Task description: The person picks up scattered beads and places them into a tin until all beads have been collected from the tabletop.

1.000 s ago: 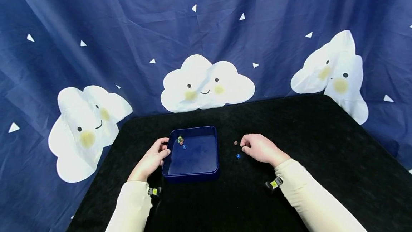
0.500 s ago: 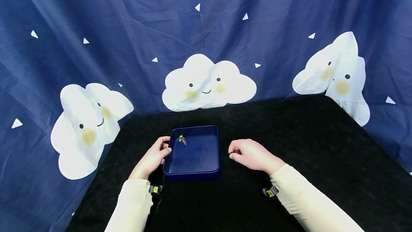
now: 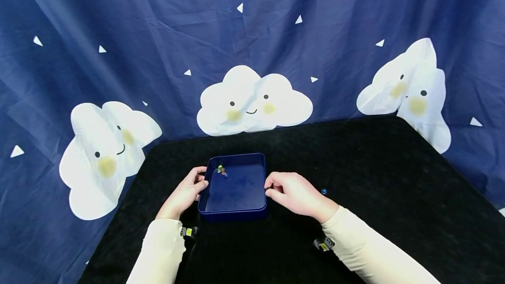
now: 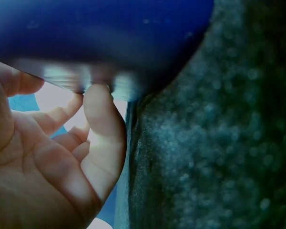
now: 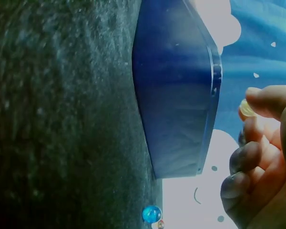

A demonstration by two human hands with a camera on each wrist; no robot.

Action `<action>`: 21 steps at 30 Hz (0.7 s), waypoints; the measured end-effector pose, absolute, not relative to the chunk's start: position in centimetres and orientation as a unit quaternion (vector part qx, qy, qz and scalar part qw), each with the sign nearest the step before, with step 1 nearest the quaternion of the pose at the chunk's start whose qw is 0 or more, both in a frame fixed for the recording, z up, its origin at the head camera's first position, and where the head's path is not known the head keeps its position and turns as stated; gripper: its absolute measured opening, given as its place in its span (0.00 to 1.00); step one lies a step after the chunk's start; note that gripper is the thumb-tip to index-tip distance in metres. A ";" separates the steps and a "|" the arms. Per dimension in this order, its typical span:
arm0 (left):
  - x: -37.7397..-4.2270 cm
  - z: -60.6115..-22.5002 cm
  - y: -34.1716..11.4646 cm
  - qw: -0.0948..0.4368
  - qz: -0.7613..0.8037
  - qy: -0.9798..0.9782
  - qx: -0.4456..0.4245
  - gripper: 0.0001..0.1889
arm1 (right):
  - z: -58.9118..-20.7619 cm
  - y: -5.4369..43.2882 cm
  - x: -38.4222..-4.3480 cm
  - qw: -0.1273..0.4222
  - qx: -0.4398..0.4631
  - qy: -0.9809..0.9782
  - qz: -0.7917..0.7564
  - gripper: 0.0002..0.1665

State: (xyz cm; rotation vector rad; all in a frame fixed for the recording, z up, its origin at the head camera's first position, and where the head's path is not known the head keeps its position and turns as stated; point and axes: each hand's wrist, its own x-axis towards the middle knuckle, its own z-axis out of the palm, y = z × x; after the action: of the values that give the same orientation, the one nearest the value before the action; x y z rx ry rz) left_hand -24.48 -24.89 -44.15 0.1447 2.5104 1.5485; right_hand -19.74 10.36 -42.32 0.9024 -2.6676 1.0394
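A square blue box (image 3: 236,212) stands on the black cloth. Several small glass marbles (image 3: 222,171), green, yellow, orange and blue, lie in its far left corner. My left hand (image 3: 185,195) rests at the box's left side, with thumb tip and fingers touching the outer wall; the left wrist view shows the thumb (image 4: 102,129) against it. My right hand (image 3: 296,197) is at the box's right rim. Between its thumb and index finger it pinches a yellowish clear marble (image 5: 248,108), mostly hidden in the head view.
A blue marble (image 3: 324,191) lies on the black cloth (image 3: 367,165) to the right of my right hand. In the right wrist view an orange marble (image 5: 161,223) shows near a blue one. Behind the table hangs a blue curtain (image 3: 169,21) with white clouds.
My right hand has moved left from the loose marbles to the box's right rim, now with a marble pinched. A blue marble shows to its right. The left hand stays at the box.
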 end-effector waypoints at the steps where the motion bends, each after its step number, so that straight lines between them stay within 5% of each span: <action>1: -24.5 -44.1 -24.9 0.095 0.523 0.846 0.049 0.24 | -42.2 10.3 -19.7 0.070 0.299 -0.886 0.347 0.06; 21: -24.7 -44.6 -25.1 0.091 0.530 0.841 0.051 0.24 | -41.0 8.3 -20.6 0.051 0.314 -0.911 0.263 0.11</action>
State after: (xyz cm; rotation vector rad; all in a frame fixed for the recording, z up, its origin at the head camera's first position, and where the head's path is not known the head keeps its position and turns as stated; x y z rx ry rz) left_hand -24.68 -25.05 -44.61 0.1519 2.5005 1.5765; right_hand -20.61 8.34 -41.04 0.9574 -2.7725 0.8004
